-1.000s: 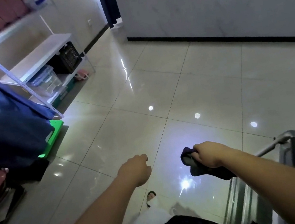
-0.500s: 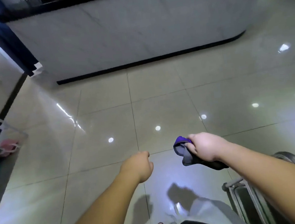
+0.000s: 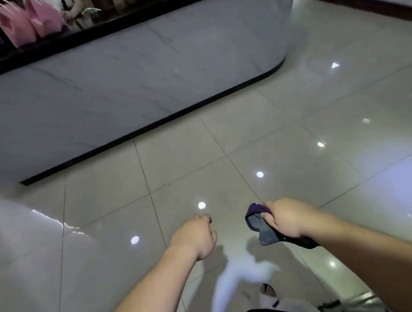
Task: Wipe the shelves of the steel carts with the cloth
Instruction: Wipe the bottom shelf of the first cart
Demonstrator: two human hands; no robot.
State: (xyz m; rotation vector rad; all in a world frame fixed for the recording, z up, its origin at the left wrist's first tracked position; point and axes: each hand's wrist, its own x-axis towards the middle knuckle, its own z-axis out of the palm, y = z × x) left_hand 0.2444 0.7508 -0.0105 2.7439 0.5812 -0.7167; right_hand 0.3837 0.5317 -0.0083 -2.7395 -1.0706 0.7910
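Observation:
My right hand (image 3: pixel 286 219) grips a crumpled cloth (image 3: pixel 258 223), dark grey with a purple edge, held out over the tiled floor at waist height. My left hand (image 3: pixel 196 237) hangs beside it to the left with its fingers curled into a loose fist and nothing in it. Only a sliver of a steel cart (image 3: pixel 348 305) shows at the bottom right edge, below my right forearm. Its shelves are out of view.
A long grey marble-faced counter (image 3: pixel 138 81) with a black plinth runs across ahead, its rounded end at the right. Pink bags (image 3: pixel 27 22) stand on its dark top. Glossy floor tiles (image 3: pixel 326 128) stretch between me and the counter and past its right end.
My view has swung to the right: the white rack and blue cloth at the left are gone, the counter now fills the top. The cart has slid almost out of frame. Both hands hold as before.

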